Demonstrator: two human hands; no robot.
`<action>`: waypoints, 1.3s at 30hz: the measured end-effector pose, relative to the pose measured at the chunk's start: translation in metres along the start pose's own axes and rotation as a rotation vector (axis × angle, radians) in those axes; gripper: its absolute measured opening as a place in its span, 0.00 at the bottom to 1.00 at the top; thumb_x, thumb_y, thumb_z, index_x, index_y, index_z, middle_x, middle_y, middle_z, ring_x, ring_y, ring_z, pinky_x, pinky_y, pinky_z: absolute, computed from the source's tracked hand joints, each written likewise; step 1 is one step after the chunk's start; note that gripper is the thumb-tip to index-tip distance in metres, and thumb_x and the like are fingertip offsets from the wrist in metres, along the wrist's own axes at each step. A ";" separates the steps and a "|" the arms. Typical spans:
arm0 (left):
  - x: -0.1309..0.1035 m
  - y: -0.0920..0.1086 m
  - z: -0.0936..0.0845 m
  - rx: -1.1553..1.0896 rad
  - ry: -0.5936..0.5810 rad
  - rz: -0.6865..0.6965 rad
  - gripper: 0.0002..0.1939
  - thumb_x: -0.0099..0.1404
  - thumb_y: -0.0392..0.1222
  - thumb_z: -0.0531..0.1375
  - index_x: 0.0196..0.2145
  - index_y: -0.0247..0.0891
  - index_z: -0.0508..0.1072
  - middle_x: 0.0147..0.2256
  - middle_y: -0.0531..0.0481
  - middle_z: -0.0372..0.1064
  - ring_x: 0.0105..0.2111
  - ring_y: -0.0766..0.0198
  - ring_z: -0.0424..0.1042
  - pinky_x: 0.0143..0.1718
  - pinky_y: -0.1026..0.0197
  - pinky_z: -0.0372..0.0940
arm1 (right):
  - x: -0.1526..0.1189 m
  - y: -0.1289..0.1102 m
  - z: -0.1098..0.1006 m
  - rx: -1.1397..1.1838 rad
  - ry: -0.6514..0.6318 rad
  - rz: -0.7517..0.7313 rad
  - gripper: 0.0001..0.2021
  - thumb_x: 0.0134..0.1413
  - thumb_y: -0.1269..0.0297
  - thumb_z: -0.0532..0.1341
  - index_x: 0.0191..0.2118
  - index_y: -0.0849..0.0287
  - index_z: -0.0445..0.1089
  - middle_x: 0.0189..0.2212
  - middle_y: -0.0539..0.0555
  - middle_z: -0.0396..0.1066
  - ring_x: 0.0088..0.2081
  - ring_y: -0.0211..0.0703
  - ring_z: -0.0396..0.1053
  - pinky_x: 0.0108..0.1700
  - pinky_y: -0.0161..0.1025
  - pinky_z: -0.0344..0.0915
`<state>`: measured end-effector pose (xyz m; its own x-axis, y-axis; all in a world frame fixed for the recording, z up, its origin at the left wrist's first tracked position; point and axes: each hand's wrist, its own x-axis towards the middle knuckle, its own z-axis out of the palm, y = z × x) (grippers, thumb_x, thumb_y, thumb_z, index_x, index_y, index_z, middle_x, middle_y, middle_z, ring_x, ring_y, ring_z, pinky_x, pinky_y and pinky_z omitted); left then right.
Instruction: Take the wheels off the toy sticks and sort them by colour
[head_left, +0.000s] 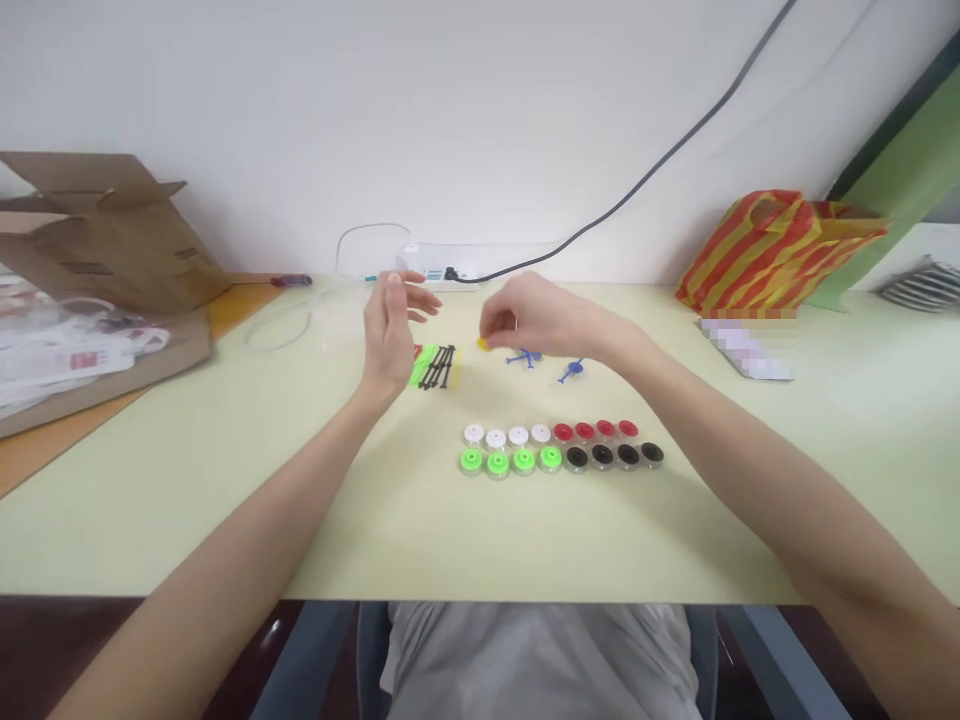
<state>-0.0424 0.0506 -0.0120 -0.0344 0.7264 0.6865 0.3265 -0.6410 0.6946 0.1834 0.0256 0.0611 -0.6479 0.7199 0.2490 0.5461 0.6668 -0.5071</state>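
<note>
My right hand point(529, 315) pinches a small yellow piece point(483, 344) just above the table; its exact shape is mostly hidden by the fingers. Fingers apart and holding nothing, my left hand point(394, 325) hovers over the left end of a row of thin plastic sticks. Green sticks point(424, 364), black sticks point(439, 367) and a yellow stick point(458, 370) lie there, with a bit of red partly behind the hand. Under my right hand are blue sticks point(527, 357), and a blue piece point(574, 370) lies near my wrist.
Nearer me sit two rows of small wheels: white wheels point(496, 439), red wheels point(585, 431), green wheels point(498, 463) and black wheels point(602, 455). A power strip point(465, 268) lies by the wall. A cardboard box point(112, 230), screwdriver point(291, 281) and striped bag point(780, 250) flank the table.
</note>
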 end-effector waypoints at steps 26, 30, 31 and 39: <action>-0.016 0.003 0.015 0.540 -0.379 0.425 0.15 0.78 0.42 0.46 0.52 0.40 0.70 0.45 0.41 0.76 0.45 0.52 0.74 0.49 0.50 0.65 | -0.002 -0.005 0.045 -0.124 -0.445 -0.013 0.09 0.51 0.80 0.63 0.27 0.59 0.73 0.27 0.50 0.75 0.28 0.39 0.65 0.30 0.39 0.54; -0.016 0.005 0.016 0.525 -0.394 0.403 0.15 0.77 0.42 0.46 0.51 0.41 0.70 0.44 0.41 0.76 0.44 0.52 0.74 0.49 0.50 0.66 | -0.001 -0.002 0.047 -0.105 -0.445 -0.014 0.09 0.52 0.79 0.62 0.29 0.59 0.76 0.31 0.51 0.78 0.31 0.40 0.68 0.30 0.38 0.56; -0.016 0.005 0.016 0.524 -0.399 0.400 0.15 0.77 0.42 0.46 0.51 0.41 0.70 0.43 0.41 0.76 0.44 0.52 0.74 0.49 0.50 0.66 | -0.001 -0.001 0.047 -0.101 -0.445 -0.013 0.08 0.53 0.79 0.63 0.30 0.59 0.77 0.31 0.51 0.79 0.31 0.40 0.69 0.30 0.38 0.57; -0.017 0.004 0.013 0.541 -0.383 0.432 0.17 0.79 0.42 0.44 0.52 0.40 0.70 0.41 0.42 0.76 0.42 0.52 0.74 0.47 0.50 0.65 | -0.002 0.001 0.016 -0.010 -0.482 -0.025 0.14 0.62 0.76 0.59 0.31 0.60 0.80 0.30 0.52 0.80 0.28 0.38 0.70 0.32 0.36 0.63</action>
<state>-0.0281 0.0395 -0.0239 0.4954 0.5386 0.6815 0.6542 -0.7475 0.1152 0.1772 0.0216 0.0467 -0.8321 0.5336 -0.1509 0.5305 0.6866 -0.4971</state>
